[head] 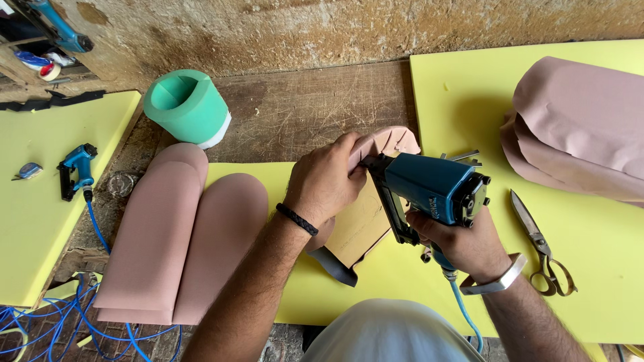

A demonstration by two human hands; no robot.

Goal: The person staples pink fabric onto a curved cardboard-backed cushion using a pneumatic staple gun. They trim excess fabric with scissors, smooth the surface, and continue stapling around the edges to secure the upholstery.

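On the yellow foam sheet (590,268) mid-bench, the pink-covered panel (376,201) is being stapled: the left hand (325,181) pinches its fabric edge taut, the right hand (463,245) wraps the blue staple gun (429,191), nose on the rim. Judging by this, the next staple needs fabric kept tight.

A blue pneumatic staple gun (429,191) presses its nose against a pink fabric-covered board panel (372,201) tilted up on yellow foam.
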